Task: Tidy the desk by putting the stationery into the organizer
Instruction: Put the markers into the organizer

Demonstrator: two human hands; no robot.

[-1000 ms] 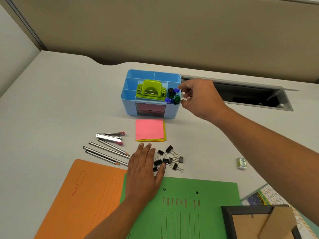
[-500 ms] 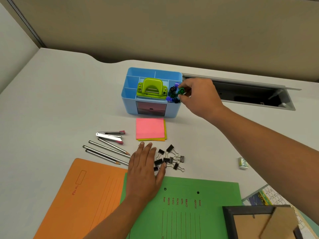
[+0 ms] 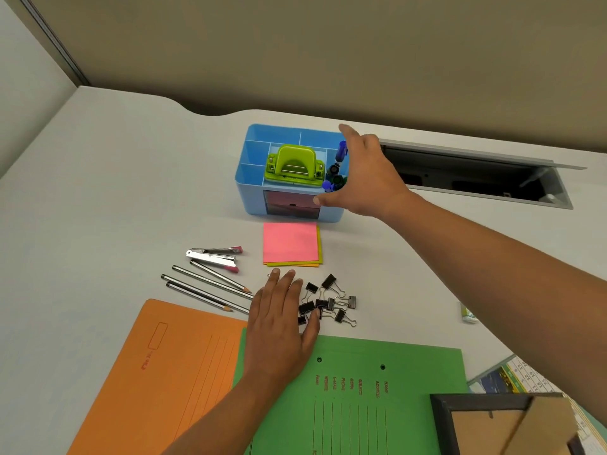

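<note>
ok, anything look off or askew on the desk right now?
One blue pen leans tilted in the organizer, sticking up above the other markers. The binder clips lie scattered in a loose heap beside the left hand. Nothing looks spilled or damaged.

A pale grey desk (image 3: 115, 198) meets beige partition walls (image 3: 328, 50).

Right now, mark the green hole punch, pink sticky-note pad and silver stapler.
green hole punch (image 3: 293, 165), head view, curved top handle
pink sticky-note pad (image 3: 290, 242), head view, top sheet centre
silver stapler (image 3: 213, 255), head view, metal body
</note>
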